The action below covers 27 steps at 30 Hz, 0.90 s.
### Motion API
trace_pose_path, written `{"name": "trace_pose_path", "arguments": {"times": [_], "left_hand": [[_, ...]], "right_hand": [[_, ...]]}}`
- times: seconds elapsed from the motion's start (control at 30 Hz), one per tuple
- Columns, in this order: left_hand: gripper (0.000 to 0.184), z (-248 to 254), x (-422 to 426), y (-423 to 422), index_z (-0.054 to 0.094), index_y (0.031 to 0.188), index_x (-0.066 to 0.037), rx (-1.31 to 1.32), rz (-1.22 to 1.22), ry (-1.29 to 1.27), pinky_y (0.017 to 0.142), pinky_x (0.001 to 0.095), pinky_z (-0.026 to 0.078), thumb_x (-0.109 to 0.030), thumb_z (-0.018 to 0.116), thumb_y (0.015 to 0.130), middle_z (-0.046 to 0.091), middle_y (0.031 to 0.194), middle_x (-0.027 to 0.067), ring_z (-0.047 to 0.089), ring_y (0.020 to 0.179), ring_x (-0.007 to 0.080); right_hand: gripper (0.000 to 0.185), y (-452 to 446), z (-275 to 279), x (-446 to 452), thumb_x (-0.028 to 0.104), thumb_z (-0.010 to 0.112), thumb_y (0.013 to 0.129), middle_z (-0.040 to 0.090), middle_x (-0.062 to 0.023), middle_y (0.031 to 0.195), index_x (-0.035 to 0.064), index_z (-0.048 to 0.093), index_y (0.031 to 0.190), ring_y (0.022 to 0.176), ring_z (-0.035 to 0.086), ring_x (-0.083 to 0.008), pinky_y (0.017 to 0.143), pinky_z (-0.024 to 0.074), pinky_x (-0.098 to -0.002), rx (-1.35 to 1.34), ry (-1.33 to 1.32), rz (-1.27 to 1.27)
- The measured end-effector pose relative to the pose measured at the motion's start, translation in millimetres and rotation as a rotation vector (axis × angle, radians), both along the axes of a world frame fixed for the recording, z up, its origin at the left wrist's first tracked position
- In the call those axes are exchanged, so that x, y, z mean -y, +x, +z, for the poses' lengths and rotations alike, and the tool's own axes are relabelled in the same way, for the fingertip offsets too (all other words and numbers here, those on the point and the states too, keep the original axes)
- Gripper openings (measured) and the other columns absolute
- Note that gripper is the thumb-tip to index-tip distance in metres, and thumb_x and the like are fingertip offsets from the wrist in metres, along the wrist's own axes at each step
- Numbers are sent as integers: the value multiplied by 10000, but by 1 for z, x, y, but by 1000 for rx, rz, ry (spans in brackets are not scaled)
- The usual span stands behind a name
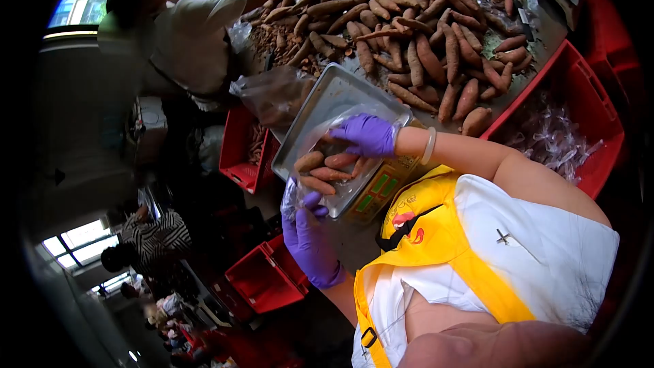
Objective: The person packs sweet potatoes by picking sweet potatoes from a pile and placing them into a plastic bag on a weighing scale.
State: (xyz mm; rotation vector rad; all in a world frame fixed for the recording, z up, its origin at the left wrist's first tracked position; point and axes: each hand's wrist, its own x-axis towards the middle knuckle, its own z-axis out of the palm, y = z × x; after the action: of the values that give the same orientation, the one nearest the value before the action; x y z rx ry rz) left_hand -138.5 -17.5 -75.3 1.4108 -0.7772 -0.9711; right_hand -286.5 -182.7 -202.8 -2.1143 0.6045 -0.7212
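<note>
A clear plastic bag point(315, 142) with several sweet potatoes point(329, 174) lies in a metal tray point(333, 84) on a scale point(383, 189) with green displays. My right hand point(368, 135), in a purple glove, reaches over the upper side of the bag, its fingers bent round a sweet potato partly hidden beneath them. Also gloved in purple, my left hand point(308, 235) pinches the bag's edge at the tray's lower left corner.
A large heap of sweet potatoes point(429, 54) covers the table beyond the tray. Red crates point(262, 279) stand below and left; another red crate point(605, 126) at right holds plastic bags. A co-worker point(194, 44) reaches across at upper left. More people are farther back.
</note>
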Motion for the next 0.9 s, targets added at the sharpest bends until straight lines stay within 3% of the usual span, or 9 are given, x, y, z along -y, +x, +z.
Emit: {"name": "trace_pose_path", "arguments": {"times": [0.1, 0.2, 0.33, 0.5, 0.6, 0.67, 0.73, 0.8, 0.9], "left_hand": [[463, 1, -4, -2, 507, 1365, -8, -64, 7, -23, 765, 250, 439, -246, 549, 970, 659, 1025, 63, 533, 801, 102], [461, -4, -9, 1, 501, 1383, -34, -66, 2, -19, 775, 246, 427, -257, 529, 980, 632, 1036, 64, 519, 821, 106], [481, -16, -8, 4, 490, 1400, -59, -22, 22, 90, 774, 252, 415, -288, 510, 978, 600, 1035, 64, 495, 814, 111], [491, -17, 1, 2, 484, 1401, -84, 56, -34, 119, 748, 249, 394, -317, 501, 969, 558, 978, 23, 462, 787, 98], [500, -16, 5, -1, 481, 1403, -84, 62, -61, 125, 744, 246, 393, -325, 506, 966, 560, 980, 22, 463, 788, 98], [506, -20, 4, 4, 482, 1403, -83, 53, -77, 122, 742, 243, 393, -329, 514, 963, 563, 983, 23, 465, 788, 98], [518, -31, 3, 15, 481, 1403, -80, 4, -89, 132, 741, 242, 396, -336, 534, 955, 577, 1028, 54, 481, 803, 108], [540, -34, 3, 19, 477, 1404, -74, -36, -99, 142, 737, 242, 402, -350, 552, 946, 595, 1059, 78, 499, 799, 115], [556, -38, 4, 20, 474, 1409, -75, -35, -105, 113, 720, 233, 400, -358, 561, 938, 609, 1057, 77, 505, 768, 113]], "right_hand": [[366, 0, -14, -2, 206, 566, 915, 634, -196, 1047, 153, 581, 1277, 918, 616, -398, 790, 500, -444, -62, -14, -78], [372, -20, -9, 4, 166, 606, 898, 652, -152, 941, 154, 593, 1269, 818, 628, -354, 720, 504, -415, 174, -292, -98], [321, -62, 4, 11, 105, 692, 839, 633, -67, 790, 142, 675, 1157, 699, 620, -257, 637, 478, -358, 328, -480, -416], [289, -118, -20, 25, 141, 681, 834, 644, -106, 780, 103, 675, 1121, 688, 626, -296, 619, 484, -387, 94, -444, -541], [277, -153, -27, 27, 200, 615, 874, 635, -127, 786, 104, 651, 1131, 683, 623, -307, 618, 489, -394, -186, -620, -712], [275, -173, -46, 41, 238, 610, 873, 635, -130, 769, 98, 651, 1106, 732, 638, -306, 645, 500, -412, -340, -471, -843], [349, -199, -64, 47, 167, 558, 880, 625, -220, 1066, 85, 582, 1219, 961, 633, -330, 804, 520, -428, -422, -256, -969], [466, -221, -64, 55, 137, 538, 874, 540, -232, 1282, 105, 497, 1336, 1140, 563, -347, 956, 473, -407, -536, -516, -1204], [680, -243, -66, 50, 127, 557, 854, 465, -203, 1376, 162, 326, 1493, 1240, 470, -381, 1035, 417, -422, -456, -163, -1137]]}}
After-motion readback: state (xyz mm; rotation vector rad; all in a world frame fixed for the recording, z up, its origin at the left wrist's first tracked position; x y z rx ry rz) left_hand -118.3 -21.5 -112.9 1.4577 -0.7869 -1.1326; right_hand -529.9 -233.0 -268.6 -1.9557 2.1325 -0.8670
